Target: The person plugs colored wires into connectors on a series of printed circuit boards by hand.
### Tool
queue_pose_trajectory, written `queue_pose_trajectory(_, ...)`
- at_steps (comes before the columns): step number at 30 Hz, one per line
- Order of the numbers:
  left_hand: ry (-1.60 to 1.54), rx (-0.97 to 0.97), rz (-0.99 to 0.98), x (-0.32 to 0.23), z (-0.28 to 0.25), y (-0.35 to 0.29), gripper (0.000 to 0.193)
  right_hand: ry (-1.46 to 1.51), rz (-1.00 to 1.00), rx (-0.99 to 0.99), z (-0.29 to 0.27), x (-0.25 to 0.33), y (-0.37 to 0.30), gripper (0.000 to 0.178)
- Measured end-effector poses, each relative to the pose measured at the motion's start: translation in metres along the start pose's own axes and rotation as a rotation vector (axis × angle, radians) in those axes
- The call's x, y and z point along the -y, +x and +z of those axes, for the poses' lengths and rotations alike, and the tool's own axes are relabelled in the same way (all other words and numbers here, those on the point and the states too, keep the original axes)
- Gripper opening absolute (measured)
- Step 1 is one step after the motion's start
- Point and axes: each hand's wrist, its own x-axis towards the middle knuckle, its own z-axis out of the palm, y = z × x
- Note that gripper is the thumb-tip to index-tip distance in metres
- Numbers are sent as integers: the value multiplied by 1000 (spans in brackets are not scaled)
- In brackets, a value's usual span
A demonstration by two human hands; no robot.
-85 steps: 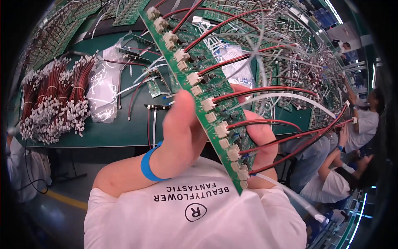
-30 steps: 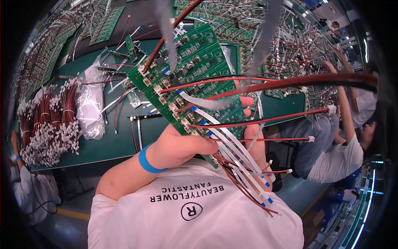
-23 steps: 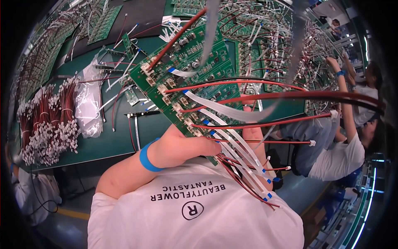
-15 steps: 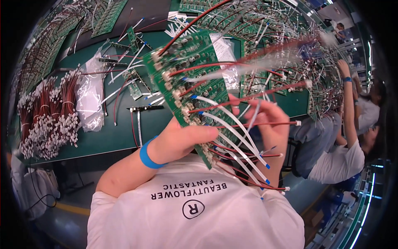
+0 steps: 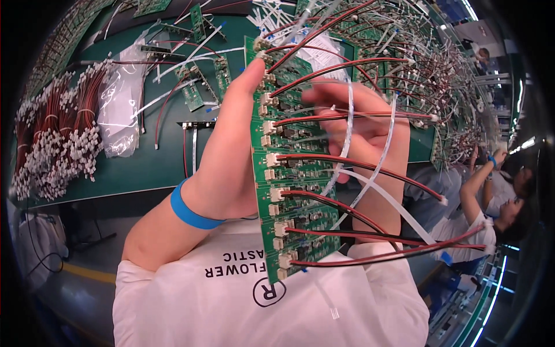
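Note:
A long green circuit board panel [image 5: 269,191] stands tilted in front of my chest. Its near edge bears a row of white connectors, and red-and-black wire leads [image 5: 358,165] stick out to the right from several of them. White flat ribbon cables [image 5: 378,165] with blue ends hang among the leads. My left hand [image 5: 231,133] grips the panel at its left edge, thumb at the upper connectors; its other fingers are hidden behind. My right hand [image 5: 370,118] is right of the panel among the cables, fingers bent and apart, slightly blurred, with nothing plainly held.
Bundles of red wires with white plugs [image 5: 63,133] lie on the green table [image 5: 144,176] at left, beside a clear plastic bag [image 5: 121,104]. Small loose boards [image 5: 193,95] lie behind. Wired panels [image 5: 399,46] pile up at right, where another person [image 5: 471,225] sits.
The panel has swung more upright, its connector row turning toward me. My left hand has moved up along its edge. The right hand has shifted up, and the cables have swung.

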Motion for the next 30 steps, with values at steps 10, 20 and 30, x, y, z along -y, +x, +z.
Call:
queue_pose_trajectory(10,69,55,-50,0,-8,-6,63,-196,-63,82,14,-6,15,12)
queue_pose_trajectory(20,37,39,-95,-1,-10,-3,59,-306,-292,78,24,-11,20,3)
queue_pose_trajectory(30,160,-74,-23,9,-12,-1,54,-363,-440,60,20,-37,18,6)
